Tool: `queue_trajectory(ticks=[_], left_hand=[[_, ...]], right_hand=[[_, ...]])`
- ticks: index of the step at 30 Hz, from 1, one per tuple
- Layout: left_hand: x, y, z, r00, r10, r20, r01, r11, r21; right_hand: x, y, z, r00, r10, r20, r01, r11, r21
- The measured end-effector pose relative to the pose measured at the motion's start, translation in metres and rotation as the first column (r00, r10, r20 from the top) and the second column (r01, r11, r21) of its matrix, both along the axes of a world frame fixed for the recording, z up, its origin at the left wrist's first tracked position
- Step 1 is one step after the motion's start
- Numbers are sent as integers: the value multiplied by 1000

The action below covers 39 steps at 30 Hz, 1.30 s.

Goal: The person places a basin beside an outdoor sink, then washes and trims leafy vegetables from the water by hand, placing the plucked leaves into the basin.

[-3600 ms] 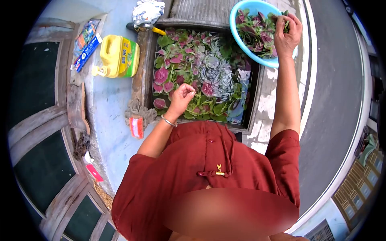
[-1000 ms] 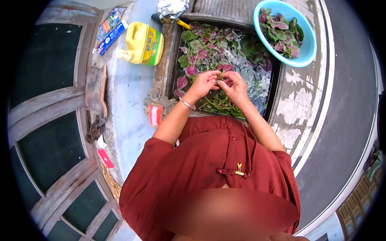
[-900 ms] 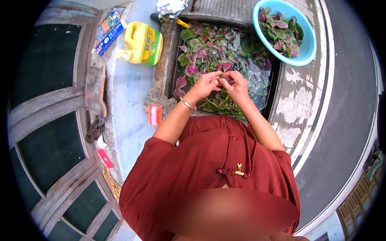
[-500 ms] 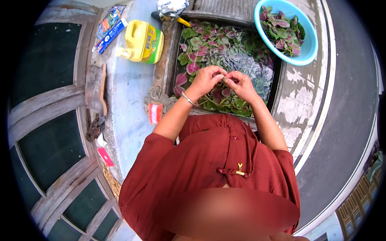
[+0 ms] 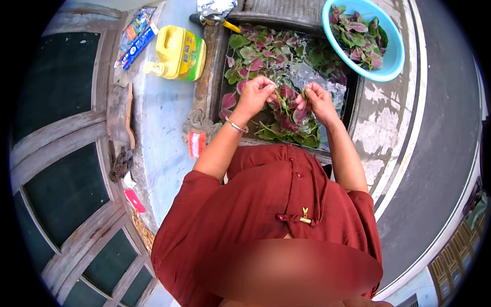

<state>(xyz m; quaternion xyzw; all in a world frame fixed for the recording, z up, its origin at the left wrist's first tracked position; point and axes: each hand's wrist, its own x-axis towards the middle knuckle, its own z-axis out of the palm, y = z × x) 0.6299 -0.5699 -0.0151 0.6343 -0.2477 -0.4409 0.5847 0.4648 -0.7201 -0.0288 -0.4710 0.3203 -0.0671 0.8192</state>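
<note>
Over a sink (image 5: 353,97) of water with floating red-and-green amaranth leaves (image 5: 250,51), both my hands are raised close together. My left hand (image 5: 257,97), with a bangle on the wrist, pinches an amaranth sprig (image 5: 283,102) whose leaves hang down into the gap between the hands. A short way to its right, my right hand (image 5: 319,104) is closed on a small green piece of amaranth (image 5: 305,94) at the fingertips. Below them, more stems and leaves lie at the sink's near edge.
A light blue basin (image 5: 398,64) of amaranth stands at the far right corner. On the left ledge are a yellow detergent jug (image 5: 176,51), a blue box (image 5: 140,46), a red-and-white sponge (image 5: 196,145) and a grey cloth (image 5: 202,123). A yellow-tipped handle (image 5: 232,27) lies at the sink's back edge.
My hands, fingertips together before, have drawn apart, the right one moving to the right. Amaranth now shows at the fingertips of each.
</note>
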Motion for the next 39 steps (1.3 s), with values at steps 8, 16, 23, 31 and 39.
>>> queue_trajectory(ticks=[8,16,23,31,39], left_hand=[[7,4,0,925,197,-324,-183,980,74],[-7,-5,1,964,230,-137,-222,973,68],[-12,-6,-1,966,253,-59,-251,967,32],[-19,-7,14,968,96,230,-112,992,59],[-19,-6,6,953,129,273,-108,990,-92]], right_hand=[[4,13,14,988,148,-49,-155,957,-245],[19,38,28,990,137,15,-49,450,-892],[22,42,19,995,75,-68,-81,193,-978],[23,40,18,991,53,-122,-132,293,-947],[20,13,-32,943,-221,-250,72,867,-494]])
